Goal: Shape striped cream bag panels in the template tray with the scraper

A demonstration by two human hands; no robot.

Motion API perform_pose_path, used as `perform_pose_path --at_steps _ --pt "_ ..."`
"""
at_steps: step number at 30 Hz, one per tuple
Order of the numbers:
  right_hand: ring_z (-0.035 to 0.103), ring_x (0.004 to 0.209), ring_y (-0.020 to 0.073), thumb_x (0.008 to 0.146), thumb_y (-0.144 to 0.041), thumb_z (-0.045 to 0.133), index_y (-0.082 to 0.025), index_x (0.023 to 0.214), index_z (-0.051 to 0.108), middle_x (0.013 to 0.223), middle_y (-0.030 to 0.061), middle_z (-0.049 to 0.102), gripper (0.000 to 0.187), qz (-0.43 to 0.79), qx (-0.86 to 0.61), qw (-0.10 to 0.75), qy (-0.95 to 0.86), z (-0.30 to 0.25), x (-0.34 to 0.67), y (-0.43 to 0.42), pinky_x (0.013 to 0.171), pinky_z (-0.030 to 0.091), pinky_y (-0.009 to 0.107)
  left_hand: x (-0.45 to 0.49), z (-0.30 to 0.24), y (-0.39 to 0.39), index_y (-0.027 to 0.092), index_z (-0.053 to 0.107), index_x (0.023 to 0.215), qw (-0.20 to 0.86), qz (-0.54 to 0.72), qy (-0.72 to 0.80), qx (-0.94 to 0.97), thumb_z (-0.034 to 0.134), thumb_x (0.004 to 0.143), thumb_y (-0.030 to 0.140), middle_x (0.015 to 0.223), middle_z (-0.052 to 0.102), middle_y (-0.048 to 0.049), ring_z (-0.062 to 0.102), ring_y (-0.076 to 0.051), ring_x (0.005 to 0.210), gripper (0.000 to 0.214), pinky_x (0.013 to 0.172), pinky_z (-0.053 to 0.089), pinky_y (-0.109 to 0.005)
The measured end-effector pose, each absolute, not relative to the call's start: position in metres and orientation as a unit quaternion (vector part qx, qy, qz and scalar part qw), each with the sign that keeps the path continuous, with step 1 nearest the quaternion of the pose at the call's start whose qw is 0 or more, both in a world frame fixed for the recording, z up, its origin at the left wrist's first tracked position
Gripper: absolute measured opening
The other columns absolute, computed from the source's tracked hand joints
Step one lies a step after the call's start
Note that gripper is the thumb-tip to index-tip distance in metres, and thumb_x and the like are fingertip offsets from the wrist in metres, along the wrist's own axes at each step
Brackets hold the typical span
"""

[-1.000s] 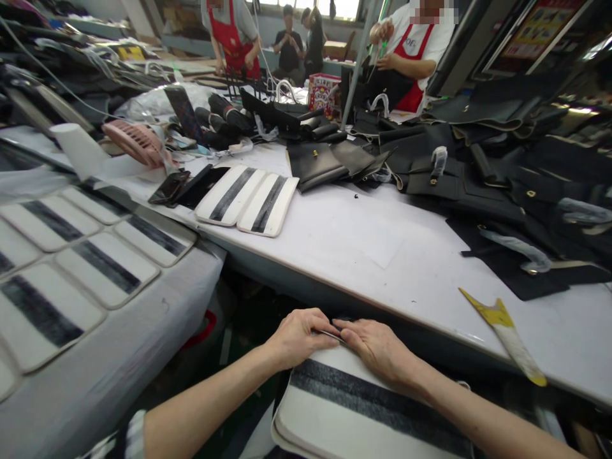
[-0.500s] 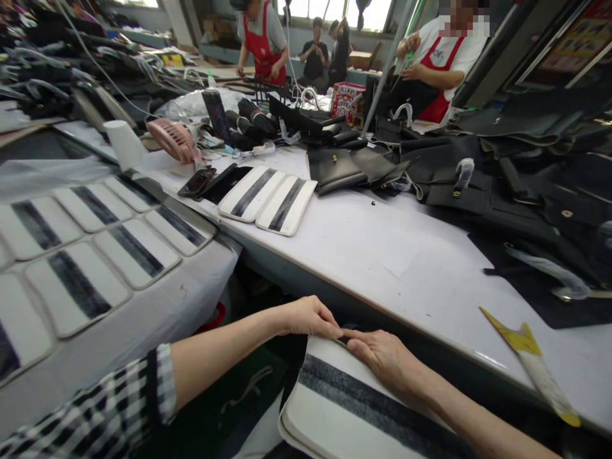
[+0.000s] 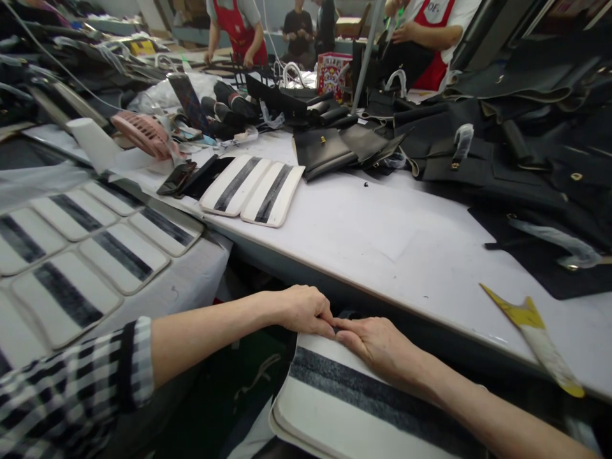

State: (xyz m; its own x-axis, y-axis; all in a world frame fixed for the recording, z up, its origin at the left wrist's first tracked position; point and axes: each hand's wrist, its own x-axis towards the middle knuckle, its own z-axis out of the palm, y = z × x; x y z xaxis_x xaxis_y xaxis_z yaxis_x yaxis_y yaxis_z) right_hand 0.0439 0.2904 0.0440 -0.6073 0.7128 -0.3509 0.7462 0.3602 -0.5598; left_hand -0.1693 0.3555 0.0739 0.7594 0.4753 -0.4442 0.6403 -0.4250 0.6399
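A white panel [image 3: 329, 417] with rounded corners and a broad black stripe lies tilted over my lap, in front of the table edge. Its lower left corner shows more than one layer. My left hand [image 3: 306, 310] pinches the panel's far edge between thumb and fingers. Close against it, my right hand [image 3: 377, 344] presses thumb and fingers on the same edge, and the fingertips of both hands nearly meet. My right forearm covers part of the panel's right side. What lies between the fingertips is too small to make out.
A white-topped table [image 3: 363, 255] runs across ahead, bearing two striped panels [image 3: 268, 191], black bag pieces [image 3: 459, 159], a pink fan [image 3: 143, 135] and a yellow-ended tool [image 3: 535, 338]. More striped panels [image 3: 119, 255] cover a surface at left. People in red aprons [image 3: 239, 32] work beyond.
The view has tipped down and shifted slightly right. My hands have drawn a little closer together along the panel's edge, both still gripping it.
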Motion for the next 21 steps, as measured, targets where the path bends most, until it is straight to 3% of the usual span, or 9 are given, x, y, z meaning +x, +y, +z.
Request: perform_pose_path --at_steps 6,10,14,21 --pt "0.066 0.106 0.027 0.102 -0.047 0.029 -0.035 0.145 0.043 0.126 0.004 0.064 0.047 -0.442 0.429 0.02 0.788 0.047 0.059 0.293 0.092 0.05 0.038 -0.154 0.076 0.363 0.034 0.078 0.088 0.406 -0.155 0.328 0.839 0.067 0.077 0.05 0.077 0.073 0.0022 0.064 -0.018 0.071 0.022 0.057 0.037 -0.024" --pt "0.064 0.109 0.0291 0.101 -0.051 0.029 -0.036 0.149 0.035 0.126 0.0058 0.064 0.05 -0.477 0.443 0.05 0.757 0.053 0.088 0.289 0.095 0.048 0.044 -0.144 0.073 0.368 0.038 0.076 0.1 0.423 -0.162 0.332 0.827 0.068 0.076 0.058 0.091 0.075 0.0025 0.066 -0.021 0.086 0.032 0.066 0.042 -0.024" --pt "0.06 0.115 0.0327 0.099 -0.059 0.033 -0.036 0.146 0.04 0.129 0.0068 0.062 0.054 -0.488 0.476 0.069 0.728 0.057 0.13 0.277 0.098 0.045 0.048 -0.142 0.074 0.369 0.039 0.075 0.102 0.439 -0.171 0.323 0.821 0.068 0.077 0.055 0.102 0.074 0.0039 0.066 -0.021 0.095 0.03 0.075 0.044 -0.023" --pt "0.056 0.121 0.0322 0.096 -0.06 0.041 -0.045 0.141 0.044 0.133 -0.0021 0.059 0.048 -0.501 0.541 0.081 0.671 0.061 0.191 0.252 0.103 0.044 0.047 -0.168 0.065 0.371 0.032 0.077 0.096 0.541 -0.132 0.31 0.77 0.064 0.082 0.05 0.096 0.074 0.0028 0.067 -0.018 0.09 0.026 0.076 0.046 -0.02"
